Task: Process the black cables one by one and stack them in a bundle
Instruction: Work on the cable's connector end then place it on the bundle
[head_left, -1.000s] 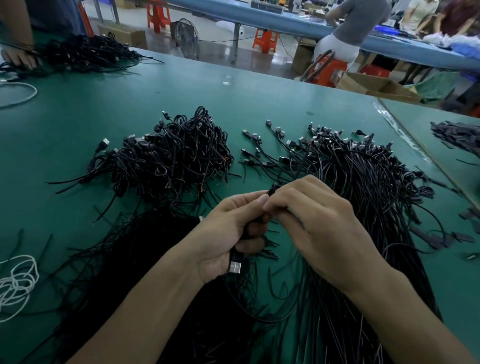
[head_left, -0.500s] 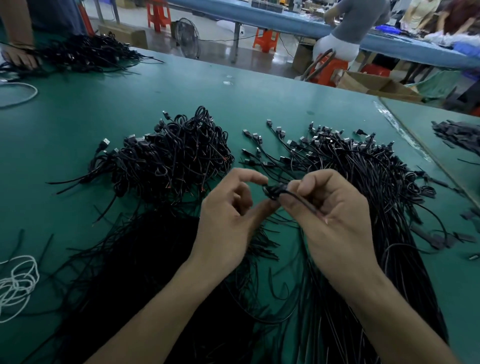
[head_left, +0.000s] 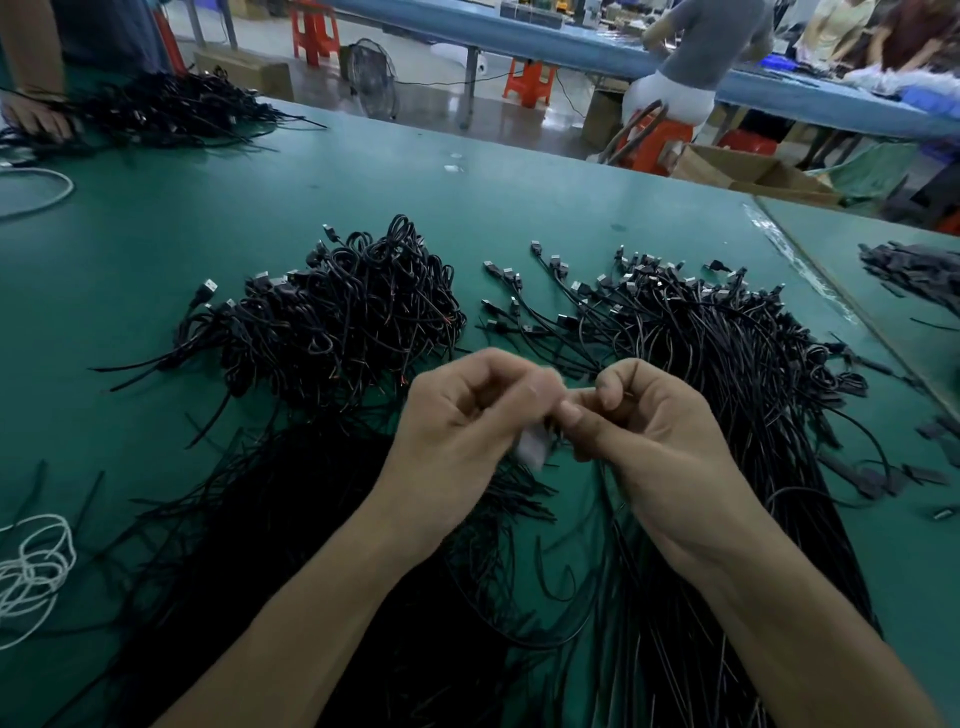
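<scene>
My left hand (head_left: 467, 415) and my right hand (head_left: 654, 431) meet above the green table (head_left: 467, 208), fingers curled, both pinching one black cable (head_left: 605, 499) between them. The cable's length hangs down from my right hand; the pinched part is blurred and mostly hidden by the fingers. A heap of coiled black cables (head_left: 337, 322) lies to the far left of my hands. A long spread of straight black cables (head_left: 727, 364) with USB plugs runs along the right, under my right forearm.
Loose black cable ends (head_left: 311, 571) lie under my arms. White cable (head_left: 31, 571) sits at the left edge. Another person's hand (head_left: 36, 119) rests by a cable pile (head_left: 171, 109) at the far left. Black scraps (head_left: 914, 275) lie on the right.
My hands have closed together around the cable. The left fingers, spread half a second ago, are now curled, and the small black loop between the fingertips is hidden.
</scene>
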